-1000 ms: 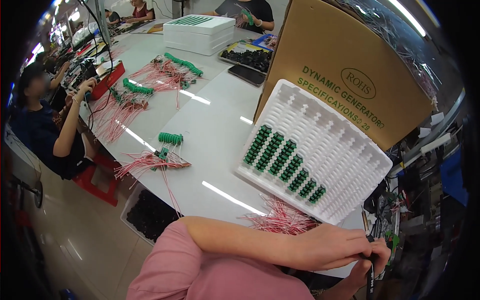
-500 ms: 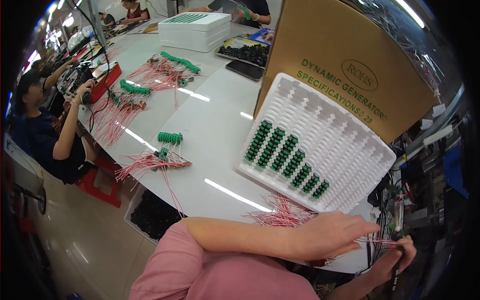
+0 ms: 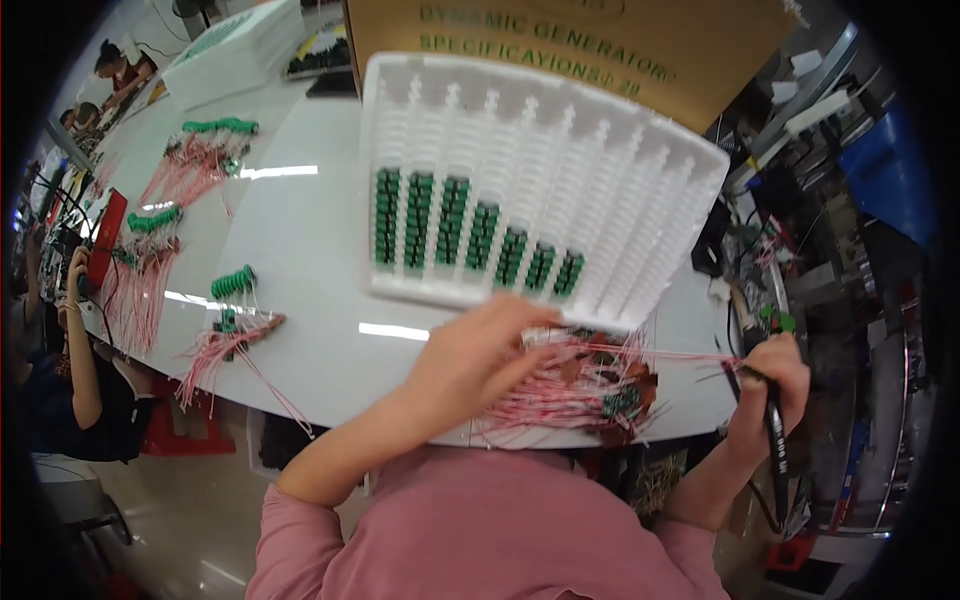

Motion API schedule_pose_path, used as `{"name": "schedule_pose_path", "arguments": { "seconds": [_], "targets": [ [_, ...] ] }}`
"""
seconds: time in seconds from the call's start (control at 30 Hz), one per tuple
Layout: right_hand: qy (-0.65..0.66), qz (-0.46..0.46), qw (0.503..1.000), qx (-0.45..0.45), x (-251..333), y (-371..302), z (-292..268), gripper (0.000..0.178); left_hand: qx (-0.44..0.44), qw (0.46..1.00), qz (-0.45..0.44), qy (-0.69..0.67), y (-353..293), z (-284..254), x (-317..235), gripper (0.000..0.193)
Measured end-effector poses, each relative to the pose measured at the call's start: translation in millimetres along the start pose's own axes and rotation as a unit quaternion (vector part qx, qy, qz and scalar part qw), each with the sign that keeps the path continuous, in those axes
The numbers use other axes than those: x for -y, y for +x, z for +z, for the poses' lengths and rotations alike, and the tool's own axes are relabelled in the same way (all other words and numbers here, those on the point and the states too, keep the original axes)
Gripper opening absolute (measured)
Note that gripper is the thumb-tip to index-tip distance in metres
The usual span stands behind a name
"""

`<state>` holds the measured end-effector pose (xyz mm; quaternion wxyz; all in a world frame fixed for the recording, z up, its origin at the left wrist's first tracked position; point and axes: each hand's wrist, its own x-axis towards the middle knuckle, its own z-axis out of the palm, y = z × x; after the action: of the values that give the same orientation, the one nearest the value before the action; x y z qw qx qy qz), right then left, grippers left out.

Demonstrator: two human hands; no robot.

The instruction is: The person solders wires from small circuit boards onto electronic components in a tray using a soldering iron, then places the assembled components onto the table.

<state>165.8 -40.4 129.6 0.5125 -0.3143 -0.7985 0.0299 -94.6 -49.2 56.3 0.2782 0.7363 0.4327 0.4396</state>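
Observation:
My left hand (image 3: 490, 350) reaches over a pile of red and white wires (image 3: 510, 400) at the near table edge, thumb and fingers apart, somewhat blurred. A few thin wires (image 3: 680, 355) stretch from beside its fingertips to my right hand (image 3: 775, 375). That hand is closed around a soldering iron (image 3: 777, 450) with a black, pen-like handle, and the wire ends meet its fingers. Just beyond it shows a small green piece (image 3: 777, 320); whether I hold it is unclear. Behind the pile, a white foam tray (image 3: 620, 210) carries rows of green coils (image 3: 420, 220), filling its left lower part.
A large brown carton (image 3: 560, 30) stands behind the tray. To the left lie wired green coil bundles (image 3: 232, 285) and a white foam stack (image 3: 235, 60). A co-worker's arm (image 3: 80, 330) shows at far left beside a red box (image 3: 107, 240). Cluttered equipment is at right.
The view has swung right, so the tray appears further left. My left hand has drawn away from my right hand, back over the wire pile. My right hand still grips the soldering iron.

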Motion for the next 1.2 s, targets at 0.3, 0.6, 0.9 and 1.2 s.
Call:
{"name": "schedule_pose_path", "arguments": {
  "seconds": [0.3,0.6,0.9,1.2],
  "targets": [
    [-0.007,-0.023,0.999,0.034,-6,-5,7,0.020,-0.051,0.978,-0.131,-0.155,-20,7,15,0.014],
    [0.004,-0.035,0.997,0.065,-4,-11,16,0.022,-0.056,0.947,-0.233,-0.216,-30,9,17,0.021],
    [-0.031,-0.029,0.993,0.113,4,-11,30,0.022,-0.097,0.927,-0.249,-0.262,-42,20,28,0.019],
    [-0.070,-0.037,0.991,0.104,6,-10,27,0.025,-0.096,0.946,-0.229,-0.210,-50,21,38,0.019]
  ]
}}
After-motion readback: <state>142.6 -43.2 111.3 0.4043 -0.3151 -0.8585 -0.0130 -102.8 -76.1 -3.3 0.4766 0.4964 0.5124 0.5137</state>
